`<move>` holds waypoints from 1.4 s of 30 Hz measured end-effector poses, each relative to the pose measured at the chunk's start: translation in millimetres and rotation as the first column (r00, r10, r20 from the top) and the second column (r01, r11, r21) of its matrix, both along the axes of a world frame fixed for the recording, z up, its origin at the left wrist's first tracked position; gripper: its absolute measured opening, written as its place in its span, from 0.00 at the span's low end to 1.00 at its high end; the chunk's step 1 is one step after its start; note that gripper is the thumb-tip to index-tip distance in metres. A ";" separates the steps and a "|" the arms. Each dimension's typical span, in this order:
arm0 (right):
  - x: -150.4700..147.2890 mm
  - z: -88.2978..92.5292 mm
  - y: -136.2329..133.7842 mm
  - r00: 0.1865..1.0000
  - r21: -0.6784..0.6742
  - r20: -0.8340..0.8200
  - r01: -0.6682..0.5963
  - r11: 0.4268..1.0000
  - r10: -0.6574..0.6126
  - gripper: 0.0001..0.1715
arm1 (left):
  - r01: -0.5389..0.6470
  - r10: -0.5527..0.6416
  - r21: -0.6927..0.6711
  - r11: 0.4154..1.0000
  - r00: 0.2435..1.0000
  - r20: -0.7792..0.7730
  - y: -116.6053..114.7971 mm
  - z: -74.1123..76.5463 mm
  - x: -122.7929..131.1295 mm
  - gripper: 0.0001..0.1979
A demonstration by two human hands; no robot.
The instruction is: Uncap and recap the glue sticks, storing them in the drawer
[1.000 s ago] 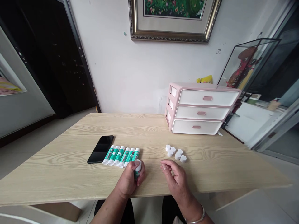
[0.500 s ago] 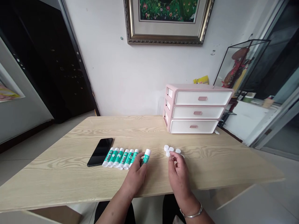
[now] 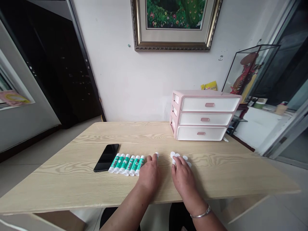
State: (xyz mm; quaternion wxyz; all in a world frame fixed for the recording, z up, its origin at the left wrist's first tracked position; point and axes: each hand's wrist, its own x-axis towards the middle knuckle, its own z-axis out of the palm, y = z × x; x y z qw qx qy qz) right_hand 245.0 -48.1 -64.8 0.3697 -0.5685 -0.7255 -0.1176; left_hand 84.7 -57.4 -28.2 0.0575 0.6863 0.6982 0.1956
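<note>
Green-and-white glue sticks (image 3: 130,165) lie side by side in a slanting row on the table, several of them. My left hand (image 3: 149,173) is at the row's right end, fingers curled round another glue stick (image 3: 157,154); only its white end shows above my fingertips. To the right is a small group of round white caps (image 3: 172,154). My right hand (image 3: 184,175) is low over the near caps, palm down, thumb and index finger apart. One cap peeks out between them, and the hand partly covers others. A silver bracelet circles my right wrist.
A black phone (image 3: 106,158) lies left of the row. At the table's back right stands a pink-and-white drawer unit (image 3: 204,118), a yellow packet (image 3: 209,85) visible at its top. The wooden table's (image 3: 79,189) front edge runs below my forearms.
My left hand has moved slightly right and turned over the glue stick, hiding most of it. My right hand has lowered onto the caps, fingers stretching forward. The camera view has shifted a little.
</note>
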 end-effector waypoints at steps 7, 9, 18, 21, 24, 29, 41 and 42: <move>-1.6 -0.7 0.0 1.000 -0.013 0.015 -0.026 1.000 0.026 0.16 | 0.041 -0.043 -0.030 0.999 0.997 -0.063 -5.2 14.9 4.5 0.22; -1.8 -0.8 -0.6 1.000 -0.011 0.014 -0.028 1.000 0.028 0.15 | 0.055 -0.056 -0.020 0.998 0.997 -0.058 -10.6 20.1 2.4 0.21; -4.2 2.2 -3.5 0.997 0.022 0.008 -0.073 0.997 0.073 0.13 | -0.088 0.119 0.154 0.984 0.973 -0.198 -25.3 38.2 -34.9 0.12; -4.6 1.7 -3.7 0.997 0.005 0.006 -0.073 0.997 0.073 0.13 | -0.086 0.137 0.182 0.980 0.946 -0.293 -20.8 30.5 -47.6 0.09; -5.0 2.1 -4.1 0.997 0.010 0.014 -0.073 0.997 0.073 0.13 | -0.069 0.135 0.204 0.977 0.936 -0.326 -18.2 19.3 -53.2 0.09; -5.1 5.5 -5.7 0.994 -0.022 0.013 -0.105 0.994 0.105 0.12 | -0.039 0.107 0.210 0.977 0.941 -0.321 -19.4 9.1 -51.1 0.08; -4.5 9.8 -7.3 0.948 -0.012 -0.207 -0.248 0.969 0.240 0.09 | 0.031 -0.002 0.139 0.990 0.978 -0.209 -28.0 16.7 -47.5 0.07; -4.2 10.2 -8.0 0.925 -0.012 -0.272 -0.280 0.960 0.266 0.09 | 0.037 -0.015 0.155 0.987 0.990 -0.141 -28.8 14.6 -49.0 0.07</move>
